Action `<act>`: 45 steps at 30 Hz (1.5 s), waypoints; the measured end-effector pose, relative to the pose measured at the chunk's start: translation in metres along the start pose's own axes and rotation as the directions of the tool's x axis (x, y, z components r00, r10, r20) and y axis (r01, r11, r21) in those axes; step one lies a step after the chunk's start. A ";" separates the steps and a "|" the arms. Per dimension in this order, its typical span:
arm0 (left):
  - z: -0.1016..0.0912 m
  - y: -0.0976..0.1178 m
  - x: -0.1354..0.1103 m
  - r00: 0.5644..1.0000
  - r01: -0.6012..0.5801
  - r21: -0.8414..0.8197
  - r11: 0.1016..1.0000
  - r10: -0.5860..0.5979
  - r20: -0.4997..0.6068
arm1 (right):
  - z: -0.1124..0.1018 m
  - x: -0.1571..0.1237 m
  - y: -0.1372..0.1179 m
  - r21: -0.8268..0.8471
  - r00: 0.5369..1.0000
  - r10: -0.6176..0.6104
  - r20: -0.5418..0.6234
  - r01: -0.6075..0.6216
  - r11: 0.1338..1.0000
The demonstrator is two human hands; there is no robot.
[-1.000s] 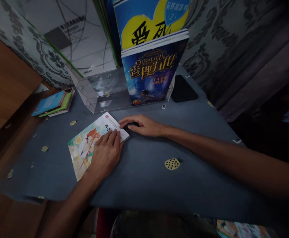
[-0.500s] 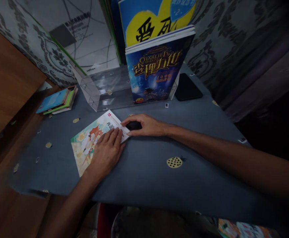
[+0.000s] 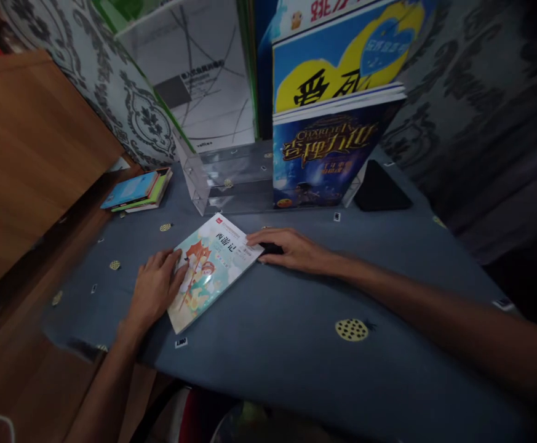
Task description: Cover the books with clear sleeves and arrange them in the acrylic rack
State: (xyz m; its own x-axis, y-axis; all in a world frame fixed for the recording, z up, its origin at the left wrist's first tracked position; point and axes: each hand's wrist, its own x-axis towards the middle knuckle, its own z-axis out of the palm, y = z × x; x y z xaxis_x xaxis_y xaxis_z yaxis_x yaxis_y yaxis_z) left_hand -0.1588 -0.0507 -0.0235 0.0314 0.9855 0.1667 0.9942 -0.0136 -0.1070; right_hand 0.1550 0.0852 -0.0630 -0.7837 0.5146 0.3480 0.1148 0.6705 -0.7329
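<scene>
A thin paperback book (image 3: 222,258) lies at a slant on the table, its pale illustrated cover facing up. Along its left edge rests my left hand (image 3: 155,289), fingers stretched out and the thumb on the cover. My right hand (image 3: 291,249) grips the book's right corner, index finger on the upper side and thumb on the lower side. In the hollow of that hand is a dark patch (image 3: 272,248); I cannot make out whether it is an object or shadow.
Behind the book stands a clear acrylic rack (image 3: 240,200) with upright books (image 3: 323,160). A small stack of books (image 3: 134,191) lies at the back left. A black flat device (image 3: 381,187) is right of the rack. The patterned blue-grey tablecloth (image 3: 296,344) reaches the front edge.
My left hand has slid off the middle of the cover to the book's left edge, uncovering the picture and title. My right hand stays at the right corner. The view has shifted.
</scene>
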 end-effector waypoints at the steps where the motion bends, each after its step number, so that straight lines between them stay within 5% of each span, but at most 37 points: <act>1: 0.000 0.002 -0.001 1.000 0.011 0.016 1.000 -0.011 0.000 | 0.000 0.002 0.002 -0.007 1.000 0.003 -0.007 -0.003 1.000; 19: -0.008 0.026 -0.018 0.993 0.113 0.187 0.976 -0.116 0.006 | -0.003 0.028 0.019 -0.102 0.999 -0.044 -0.004 0.044 0.994; 37: 0.001 0.043 -0.018 0.980 0.164 0.163 0.973 -0.142 -0.137 | 0.002 0.041 0.032 -0.203 0.992 -0.037 -0.122 0.012 0.979; 45: -0.002 0.045 -0.015 0.981 0.178 0.187 0.966 -0.160 -0.109 | 0.005 0.042 0.033 -0.295 0.984 -0.104 -0.148 0.056 0.954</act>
State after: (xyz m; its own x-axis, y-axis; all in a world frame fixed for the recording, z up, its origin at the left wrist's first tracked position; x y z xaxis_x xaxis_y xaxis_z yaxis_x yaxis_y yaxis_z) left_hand -0.1145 -0.0667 -0.0288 -0.1169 0.9505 0.2879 0.9466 0.1943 -0.2572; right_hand 0.1227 0.1262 -0.0752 -0.6925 0.5154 0.5048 0.2456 0.8264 -0.5067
